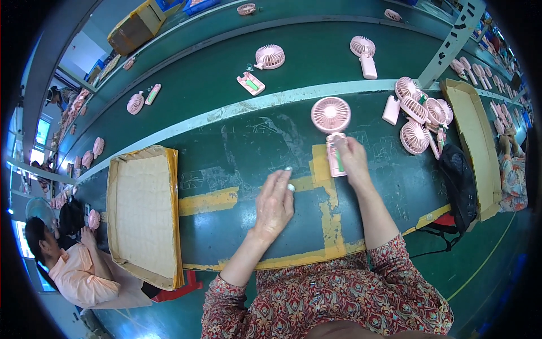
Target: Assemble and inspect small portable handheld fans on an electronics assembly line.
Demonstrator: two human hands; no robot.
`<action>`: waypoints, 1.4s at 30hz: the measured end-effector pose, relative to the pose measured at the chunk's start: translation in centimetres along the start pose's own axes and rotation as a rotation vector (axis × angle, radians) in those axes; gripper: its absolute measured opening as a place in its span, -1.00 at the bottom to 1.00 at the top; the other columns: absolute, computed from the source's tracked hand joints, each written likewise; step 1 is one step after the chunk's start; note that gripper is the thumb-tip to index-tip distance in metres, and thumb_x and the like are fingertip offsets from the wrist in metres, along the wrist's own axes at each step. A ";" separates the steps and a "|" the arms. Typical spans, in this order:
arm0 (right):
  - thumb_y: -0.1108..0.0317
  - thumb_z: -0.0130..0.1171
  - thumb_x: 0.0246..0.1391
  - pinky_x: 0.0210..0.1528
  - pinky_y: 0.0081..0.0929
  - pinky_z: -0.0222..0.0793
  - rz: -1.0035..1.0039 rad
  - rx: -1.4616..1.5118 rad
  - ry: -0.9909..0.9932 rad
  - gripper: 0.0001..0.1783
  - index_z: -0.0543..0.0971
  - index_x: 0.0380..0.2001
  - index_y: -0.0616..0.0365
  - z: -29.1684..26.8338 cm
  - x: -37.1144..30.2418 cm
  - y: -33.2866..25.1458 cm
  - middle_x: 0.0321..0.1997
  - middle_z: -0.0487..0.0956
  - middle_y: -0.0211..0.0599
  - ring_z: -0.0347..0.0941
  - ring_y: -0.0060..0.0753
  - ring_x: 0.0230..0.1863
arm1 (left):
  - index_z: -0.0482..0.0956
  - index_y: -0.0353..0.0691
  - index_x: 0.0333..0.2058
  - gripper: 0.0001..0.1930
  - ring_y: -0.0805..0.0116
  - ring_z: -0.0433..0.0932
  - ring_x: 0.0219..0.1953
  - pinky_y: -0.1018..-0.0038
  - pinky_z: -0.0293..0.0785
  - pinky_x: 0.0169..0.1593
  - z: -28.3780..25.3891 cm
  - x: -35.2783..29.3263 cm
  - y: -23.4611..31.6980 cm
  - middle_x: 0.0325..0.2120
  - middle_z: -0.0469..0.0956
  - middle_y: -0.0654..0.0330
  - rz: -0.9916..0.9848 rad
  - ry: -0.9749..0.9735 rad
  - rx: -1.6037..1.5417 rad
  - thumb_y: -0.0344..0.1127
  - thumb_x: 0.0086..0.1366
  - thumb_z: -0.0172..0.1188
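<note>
A pink handheld fan lies at the middle of the green bench, its round caged head pointing away from me. Its handle is uncovered and shows a green part inside. My right hand grips this handle from the right side. To the left of the fan, my left hand hovers over or rests on the bench with its fingers stretched out and nothing in them. White coverings sit on two of its fingertips.
Several pink fans are heaped at the right, beside a cardboard tray and black bag. Another cardboard tray stands at the left. Beyond a pale rail, fan parts lie on a green belt. A co-worker sits far left.
</note>
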State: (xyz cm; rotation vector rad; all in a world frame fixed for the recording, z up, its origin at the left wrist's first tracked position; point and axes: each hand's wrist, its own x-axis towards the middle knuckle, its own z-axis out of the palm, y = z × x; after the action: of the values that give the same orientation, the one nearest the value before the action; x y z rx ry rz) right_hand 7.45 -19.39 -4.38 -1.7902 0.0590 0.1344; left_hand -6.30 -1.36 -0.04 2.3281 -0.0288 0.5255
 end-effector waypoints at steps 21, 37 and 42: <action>0.48 0.05 0.07 -0.28 -0.36 0.33 -0.644 -0.412 0.459 -0.83 0.48 -0.24 0.28 -0.8 -1.3 -5.4 -0.34 0.46 -0.13 0.41 -0.21 -0.32 | 0.55 -0.29 -0.38 -0.84 0.04 0.45 -0.17 0.16 0.38 -0.10 5.0 21.7 -12.1 -0.28 0.45 0.01 -0.161 0.089 0.346 -0.36 0.05 0.18; -0.13 -0.11 0.18 -0.11 -0.36 0.49 0.439 0.613 -0.698 -0.30 0.29 0.06 0.37 1.8 -3.4 -4.3 -0.08 0.48 0.03 0.50 -0.22 -0.10 | 0.39 -0.36 -0.40 -0.92 0.08 0.45 -0.30 0.38 0.38 -0.20 -3.3 9.0 -1.9 -0.38 0.39 0.03 0.146 -0.177 -0.126 -0.56 0.10 0.08; 0.00 0.00 0.17 -0.14 -0.42 0.51 0.550 0.654 -0.746 -0.53 0.42 -0.09 0.19 3.0 -4.3 -3.6 -0.18 0.52 -0.24 0.50 -0.46 -0.19 | 0.43 -0.28 -0.38 -0.87 0.04 0.45 -0.22 0.28 0.38 -0.11 -2.9 1.3 1.8 -0.34 0.44 0.05 0.138 -0.360 -0.108 -0.53 0.05 0.15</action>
State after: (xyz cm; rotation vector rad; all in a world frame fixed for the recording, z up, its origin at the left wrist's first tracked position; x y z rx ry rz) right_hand 3.42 -15.86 -1.04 -0.9509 0.0496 1.0431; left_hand -6.50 -0.51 3.52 2.2954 -0.3809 0.1601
